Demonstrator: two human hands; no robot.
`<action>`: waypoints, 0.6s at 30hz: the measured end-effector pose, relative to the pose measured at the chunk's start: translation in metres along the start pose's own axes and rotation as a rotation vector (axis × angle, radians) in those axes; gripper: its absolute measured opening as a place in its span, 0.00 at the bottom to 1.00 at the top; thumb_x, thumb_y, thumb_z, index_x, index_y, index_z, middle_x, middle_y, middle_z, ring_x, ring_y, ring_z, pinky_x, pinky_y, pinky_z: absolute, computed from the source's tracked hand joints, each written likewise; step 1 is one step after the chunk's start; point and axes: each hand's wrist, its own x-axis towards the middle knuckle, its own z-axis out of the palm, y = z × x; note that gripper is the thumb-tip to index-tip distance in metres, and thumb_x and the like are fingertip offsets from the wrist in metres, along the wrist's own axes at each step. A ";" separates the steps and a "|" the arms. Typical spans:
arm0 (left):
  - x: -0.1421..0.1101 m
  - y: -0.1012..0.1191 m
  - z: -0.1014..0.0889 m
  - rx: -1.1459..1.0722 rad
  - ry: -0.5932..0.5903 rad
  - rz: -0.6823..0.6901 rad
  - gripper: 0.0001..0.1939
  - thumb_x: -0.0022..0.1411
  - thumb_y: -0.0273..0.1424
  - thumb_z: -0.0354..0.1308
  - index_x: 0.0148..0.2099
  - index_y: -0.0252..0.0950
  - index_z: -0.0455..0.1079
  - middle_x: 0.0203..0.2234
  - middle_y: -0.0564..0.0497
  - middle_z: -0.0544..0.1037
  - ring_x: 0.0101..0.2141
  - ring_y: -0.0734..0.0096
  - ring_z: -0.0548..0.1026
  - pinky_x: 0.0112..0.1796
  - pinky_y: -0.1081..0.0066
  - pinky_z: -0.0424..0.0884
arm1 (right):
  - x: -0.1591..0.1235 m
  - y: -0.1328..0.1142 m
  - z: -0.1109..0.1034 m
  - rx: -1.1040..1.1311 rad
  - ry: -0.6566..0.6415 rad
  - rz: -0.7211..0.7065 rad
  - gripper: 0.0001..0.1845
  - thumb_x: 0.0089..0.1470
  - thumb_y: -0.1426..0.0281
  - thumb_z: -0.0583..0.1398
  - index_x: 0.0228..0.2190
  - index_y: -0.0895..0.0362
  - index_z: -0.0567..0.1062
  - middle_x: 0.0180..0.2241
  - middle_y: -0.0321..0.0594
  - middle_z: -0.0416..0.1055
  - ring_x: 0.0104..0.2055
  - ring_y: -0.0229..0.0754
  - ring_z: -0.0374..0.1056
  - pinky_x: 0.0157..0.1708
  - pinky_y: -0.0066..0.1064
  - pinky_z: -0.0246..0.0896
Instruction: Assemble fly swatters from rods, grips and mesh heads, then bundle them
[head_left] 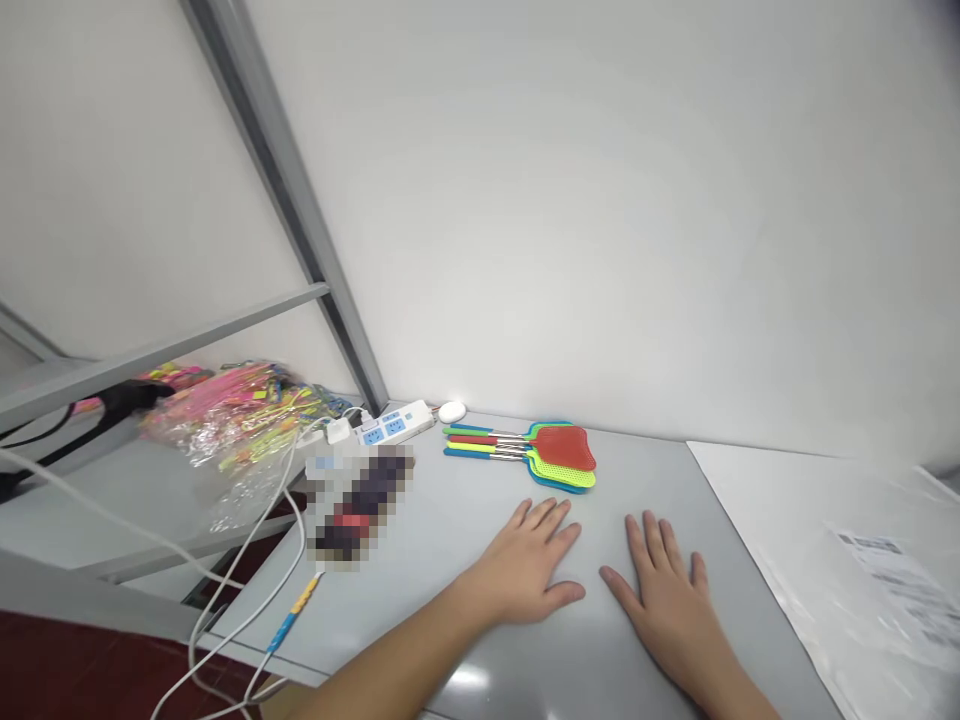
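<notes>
My left hand (532,565) lies flat on the grey table (420,590), fingers spread, holding nothing. To its right, my right hand (667,595) rests palm down with its fingers apart, also holding nothing. Just beyond my left fingertips is a pile of fly swatters (562,448) with red, yellow-green, green and blue heads. Their metal shafts and coloured handles point left. The red head lies on top and partly covers the others. Neither hand touches the swatters.
A white power strip (394,425) and a round white device (451,412) sit by the wall. White cables (292,510) trail off the left edge. A blurred dark item (367,505) lies nearby. Bagged colourful goods (247,405) fill a shelf. A white plastic sheet (847,540) covers the right side.
</notes>
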 end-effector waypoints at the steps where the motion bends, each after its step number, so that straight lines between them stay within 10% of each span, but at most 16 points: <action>1: 0.001 -0.001 -0.001 -0.014 -0.019 -0.004 0.35 0.65 0.53 0.46 0.68 0.41 0.51 0.68 0.42 0.49 0.66 0.50 0.48 0.63 0.48 0.46 | 0.000 -0.001 -0.003 0.008 -0.008 0.002 0.43 0.60 0.46 0.42 0.67 0.59 0.50 0.70 0.46 0.38 0.71 0.55 0.32 0.62 0.60 0.34; 9: 0.004 -0.004 -0.009 -0.132 0.084 -0.003 0.23 0.67 0.42 0.51 0.62 0.43 0.63 0.62 0.46 0.63 0.62 0.56 0.60 0.60 0.52 0.56 | 0.001 0.001 -0.012 0.066 -0.081 0.002 0.41 0.61 0.48 0.42 0.67 0.57 0.48 0.70 0.43 0.35 0.71 0.52 0.27 0.64 0.58 0.31; 18: 0.004 -0.091 -0.034 -0.233 0.958 -0.570 0.18 0.68 0.34 0.48 0.59 0.39 0.60 0.58 0.42 0.66 0.60 0.58 0.60 0.61 0.55 0.54 | 0.011 0.004 -0.021 0.597 -0.014 0.030 0.36 0.61 0.50 0.47 0.64 0.56 0.57 0.69 0.45 0.45 0.70 0.49 0.38 0.66 0.51 0.30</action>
